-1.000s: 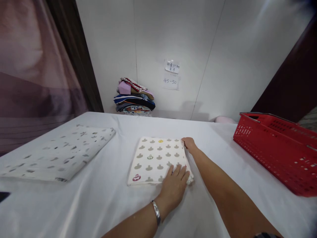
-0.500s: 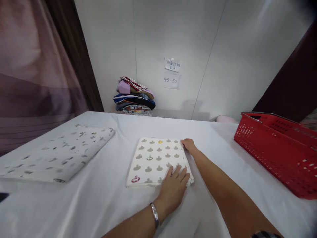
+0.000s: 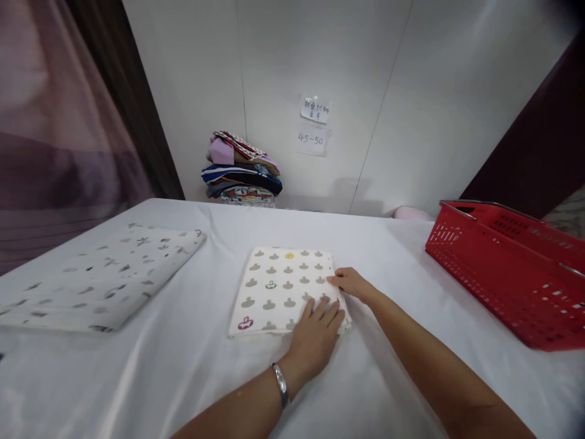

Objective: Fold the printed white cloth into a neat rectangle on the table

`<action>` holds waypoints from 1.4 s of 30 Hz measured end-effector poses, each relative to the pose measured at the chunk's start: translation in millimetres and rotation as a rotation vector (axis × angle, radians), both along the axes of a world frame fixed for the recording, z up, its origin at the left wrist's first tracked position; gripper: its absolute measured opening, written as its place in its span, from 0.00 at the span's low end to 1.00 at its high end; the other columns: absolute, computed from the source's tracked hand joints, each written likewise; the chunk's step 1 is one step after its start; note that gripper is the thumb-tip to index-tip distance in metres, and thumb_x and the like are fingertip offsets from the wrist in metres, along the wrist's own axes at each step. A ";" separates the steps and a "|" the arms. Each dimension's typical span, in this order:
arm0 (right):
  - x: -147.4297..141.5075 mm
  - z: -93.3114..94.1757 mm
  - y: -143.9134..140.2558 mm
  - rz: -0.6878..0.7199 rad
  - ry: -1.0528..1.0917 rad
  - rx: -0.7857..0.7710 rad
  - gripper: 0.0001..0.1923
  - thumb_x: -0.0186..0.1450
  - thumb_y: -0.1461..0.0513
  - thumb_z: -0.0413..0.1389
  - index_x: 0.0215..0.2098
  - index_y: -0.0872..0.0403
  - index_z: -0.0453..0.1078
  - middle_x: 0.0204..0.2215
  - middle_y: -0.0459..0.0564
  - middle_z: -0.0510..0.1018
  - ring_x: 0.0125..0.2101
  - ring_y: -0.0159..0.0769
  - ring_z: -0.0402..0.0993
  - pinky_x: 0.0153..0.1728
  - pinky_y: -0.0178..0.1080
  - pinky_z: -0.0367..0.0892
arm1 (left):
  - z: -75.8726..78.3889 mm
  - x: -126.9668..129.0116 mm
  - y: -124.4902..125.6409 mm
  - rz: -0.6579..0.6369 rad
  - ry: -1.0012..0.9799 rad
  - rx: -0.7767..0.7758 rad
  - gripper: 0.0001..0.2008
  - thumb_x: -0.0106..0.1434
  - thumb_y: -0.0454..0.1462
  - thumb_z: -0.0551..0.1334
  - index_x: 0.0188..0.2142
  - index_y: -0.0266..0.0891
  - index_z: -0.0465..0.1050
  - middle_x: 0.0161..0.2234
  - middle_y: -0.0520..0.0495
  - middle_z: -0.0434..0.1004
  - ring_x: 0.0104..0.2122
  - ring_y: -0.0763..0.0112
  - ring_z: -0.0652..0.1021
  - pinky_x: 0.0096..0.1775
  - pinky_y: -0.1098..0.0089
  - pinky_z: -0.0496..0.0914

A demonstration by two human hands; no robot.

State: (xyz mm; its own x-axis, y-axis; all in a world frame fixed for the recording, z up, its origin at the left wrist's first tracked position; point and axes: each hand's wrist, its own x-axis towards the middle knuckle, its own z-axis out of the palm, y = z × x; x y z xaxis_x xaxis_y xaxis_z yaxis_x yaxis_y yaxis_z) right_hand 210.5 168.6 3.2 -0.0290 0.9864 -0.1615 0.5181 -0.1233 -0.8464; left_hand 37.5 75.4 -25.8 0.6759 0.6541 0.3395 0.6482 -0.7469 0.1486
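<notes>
A folded white cloth [image 3: 283, 286] lies in the middle of the table, printed with grey mushroom-like shapes and a few yellow, green and dark red ones. Across its near right corner, my left hand [image 3: 315, 335] rests flat with fingers spread; a silver bracelet is on that wrist. My right hand [image 3: 354, 283] is at the cloth's right edge, its fingers closed together on that edge; part of the grip is hidden. Farther left lies another folded white cloth [image 3: 114, 274] with small dark and grey marks, apart from both hands.
A red plastic basket [image 3: 503, 268] with metal handles stands at the right of the white-covered table [image 3: 183, 378]. Behind the far edge is a stack of folded fabrics [image 3: 242, 171]. Paper signs [image 3: 313, 140] hang on the wall; a curtain [image 3: 68, 122] hangs at left.
My right hand has slid from the cloth's far right corner nearer to me along the right edge. My left hand stays on the near right corner. The view has shifted slightly.
</notes>
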 end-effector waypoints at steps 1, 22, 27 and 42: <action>1.0 -1.2 -5.1 -0.006 0.012 0.016 0.16 0.51 0.53 0.56 0.17 0.53 0.56 0.12 0.37 0.56 0.16 0.24 0.50 0.18 0.31 0.46 | 0.2 0.1 -0.1 -0.002 0.000 0.003 0.21 0.67 0.39 0.50 0.58 0.44 0.57 0.58 0.47 0.62 0.60 0.60 0.58 0.58 0.51 0.51; 6.0 -9.5 -53.4 -0.064 -0.078 0.173 0.09 0.54 0.57 0.52 0.21 0.53 0.62 0.18 0.40 0.66 0.22 0.29 0.60 0.25 0.32 0.57 | 11.2 1.1 -3.9 -0.030 -0.047 -0.026 0.20 0.67 0.40 0.47 0.57 0.42 0.59 0.58 0.46 0.63 0.59 0.63 0.60 0.59 0.55 0.51; 9.0 -17.8 -56.8 -0.083 -0.063 0.116 0.10 0.54 0.56 0.51 0.20 0.52 0.60 0.16 0.40 0.64 0.21 0.29 0.58 0.24 0.32 0.55 | 7.3 1.2 -5.7 0.031 -0.048 -0.018 0.28 0.66 0.49 0.48 0.61 0.38 0.53 0.61 0.44 0.57 0.61 0.59 0.56 0.60 0.53 0.48; -1.7 -9.6 31.0 -0.185 -0.040 0.068 0.12 0.55 0.55 0.54 0.20 0.54 0.62 0.14 0.40 0.63 0.17 0.27 0.59 0.20 0.31 0.53 | 1.2 -0.3 -4.0 -0.071 0.024 -0.011 0.28 0.64 0.49 0.52 0.61 0.42 0.53 0.62 0.47 0.55 0.62 0.57 0.54 0.60 0.48 0.47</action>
